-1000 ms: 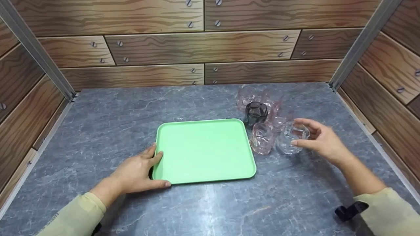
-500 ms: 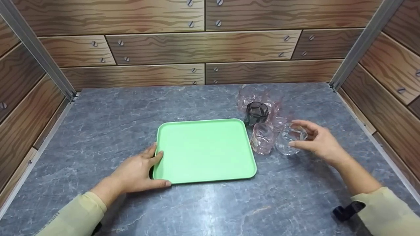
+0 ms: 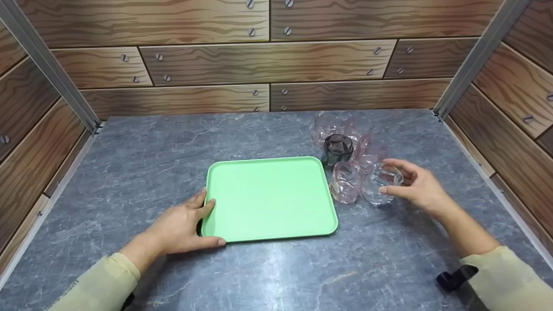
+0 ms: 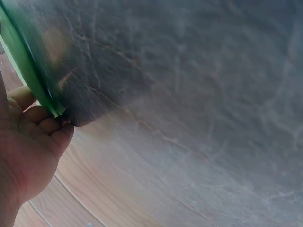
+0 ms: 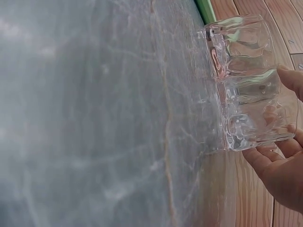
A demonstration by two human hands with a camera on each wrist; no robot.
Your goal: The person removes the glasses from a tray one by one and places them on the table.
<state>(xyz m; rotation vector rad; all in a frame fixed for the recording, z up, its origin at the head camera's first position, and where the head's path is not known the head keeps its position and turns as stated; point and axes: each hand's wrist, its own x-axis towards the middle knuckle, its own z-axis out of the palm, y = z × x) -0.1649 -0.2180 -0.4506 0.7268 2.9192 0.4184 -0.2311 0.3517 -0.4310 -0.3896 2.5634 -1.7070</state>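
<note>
A light green rectangular tray (image 3: pixel 270 198) lies flat on the table. My left hand (image 3: pixel 179 226) grips its near left corner, thumb along the front edge and fingers at the left side. In the left wrist view, curled fingers meet the tray's edge (image 4: pixel 23 54). My right hand (image 3: pixel 425 190) holds a clear glass (image 3: pixel 375 192) between thumb and fingers, right of the tray. That glass stands upright on the table, beside a pinkish clear glass (image 3: pixel 344 185) close to the tray's right edge. The right wrist view shows the held glass (image 5: pixel 255 113) against its neighbour.
Behind these stands a dark grey glass (image 3: pixel 338 149) near the tray's back right corner. Several pink glasses (image 3: pixel 326 127) cluster behind it, their outlines overlapping. The grey marbled table (image 3: pixel 276 276) is enclosed by wood-patterned walls (image 3: pixel 268 65) at the back and both sides.
My right hand has slid the clear glass slightly left, closer to the pinkish glass. The left hand and tray stay where they were.
</note>
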